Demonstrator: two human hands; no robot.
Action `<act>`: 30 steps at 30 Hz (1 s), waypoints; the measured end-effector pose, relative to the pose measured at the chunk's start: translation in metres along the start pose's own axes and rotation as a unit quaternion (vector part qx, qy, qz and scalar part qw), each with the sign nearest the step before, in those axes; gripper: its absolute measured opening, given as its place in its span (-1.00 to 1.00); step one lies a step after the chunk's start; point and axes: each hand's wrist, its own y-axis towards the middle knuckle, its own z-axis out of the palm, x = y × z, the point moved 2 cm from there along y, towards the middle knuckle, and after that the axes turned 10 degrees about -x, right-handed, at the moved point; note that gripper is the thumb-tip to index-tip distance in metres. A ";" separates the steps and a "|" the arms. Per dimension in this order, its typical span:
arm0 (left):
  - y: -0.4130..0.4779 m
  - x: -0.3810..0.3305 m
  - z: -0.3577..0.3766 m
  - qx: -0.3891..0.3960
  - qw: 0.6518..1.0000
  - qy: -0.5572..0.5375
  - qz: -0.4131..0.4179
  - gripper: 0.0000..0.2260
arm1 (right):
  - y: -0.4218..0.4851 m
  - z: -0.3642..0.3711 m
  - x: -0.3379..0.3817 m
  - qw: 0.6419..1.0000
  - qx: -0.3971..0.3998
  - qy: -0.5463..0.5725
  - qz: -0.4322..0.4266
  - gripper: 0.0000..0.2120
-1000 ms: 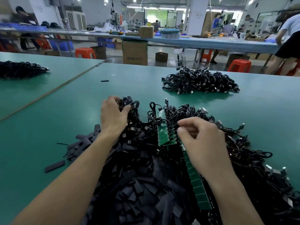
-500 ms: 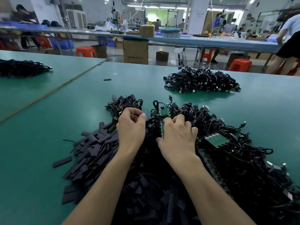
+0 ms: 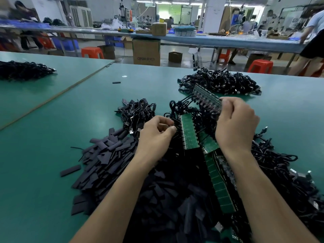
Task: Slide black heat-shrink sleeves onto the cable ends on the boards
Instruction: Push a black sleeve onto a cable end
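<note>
it was a factory assembly hall: a long green bench (image 3: 43, 172) heaped with black cables (image 3: 220, 81) and cut black sleeves (image 3: 108, 158), another bench (image 3: 219, 42) across the top of the frame, orange stools (image 3: 92, 52) and cardboard boxes (image 3: 146, 52) on the floor, workers (image 3: 24, 16) at the upper corners.

We see the person's left hand (image 3: 156, 132) pinching a black cable end (image 3: 175, 126) at the left edge of a flat green circuit-board strip (image 3: 188, 135). The right hand (image 3: 235, 125) grips a second strip of boards (image 3: 207, 98), raised and tilted, with black cables looping off it. Flat black heat-shrink sleeves (image 3: 108, 158) lie heaped on the green table (image 3: 43, 155) at the left. A separate heap of black cables (image 3: 222, 81) lies beyond the hands.
</note>
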 end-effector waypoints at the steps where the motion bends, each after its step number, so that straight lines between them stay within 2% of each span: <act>1: -0.001 -0.002 -0.001 0.000 1.000 -0.006 0.001 -0.92 | 0.001 -0.002 0.000 1.000 -0.020 0.010 -0.009 -0.75; 3: -0.003 -0.007 -0.003 -0.004 1.000 -0.021 0.011 -0.87 | -0.001 -0.005 0.004 0.997 -0.047 0.042 -0.038 -0.76; 6: -0.007 -0.012 -0.006 0.005 0.999 -0.045 0.028 -0.64 | -0.007 -0.011 0.008 0.988 -0.084 0.098 -0.080 -0.77; 9: -0.011 -0.017 -0.003 0.037 0.995 -0.080 0.049 -0.45 | -0.013 -0.017 0.010 0.978 -0.085 0.161 -0.098 -0.84; 11: -0.014 -0.020 0.000 0.043 0.992 -0.101 0.068 -0.50 | -0.019 -0.022 0.008 0.973 -0.063 0.199 -0.102 -0.86; 14: -0.012 -0.019 0.001 0.018 0.992 -0.097 0.084 -0.67 | -0.023 -0.027 0.000 0.974 0.020 0.207 -0.085 -0.81; 16: -0.011 -0.015 0.000 -0.008 0.993 -0.090 0.081 -0.80 | -0.020 -0.032 -0.006 0.981 0.066 0.171 -0.056 -0.76; 19: -0.013 -0.009 0.000 -0.012 0.995 -0.041 0.089 -0.68 | -0.014 -0.040 -0.011 0.994 0.092 0.057 -0.034 -0.79; 23: -0.015 -0.006 0.004 0.004 0.994 -0.025 0.102 -0.71 | -0.010 -0.052 0.009 0.979 0.152 -0.102 -0.094 -0.69; 25: -0.016 -0.007 0.006 0.011 0.992 -0.028 0.120 -0.77 | -0.011 -0.051 0.021 0.956 0.196 -0.173 -0.136 -0.76; 27: -0.017 -0.010 0.009 0.023 0.988 -0.035 0.147 -0.85 | -0.015 -0.044 0.028 0.939 0.242 -0.202 -0.139 -0.82; 29: -0.018 -0.011 0.011 0.040 0.987 -0.050 0.147 -0.93 | -0.020 -0.033 0.027 0.942 0.248 -0.194 -0.118 -0.91; 30: -0.020 -0.010 0.012 0.038 0.988 -0.058 0.142 -0.85 | -0.021 -0.028 0.024 0.949 0.231 -0.184 -0.112 -0.91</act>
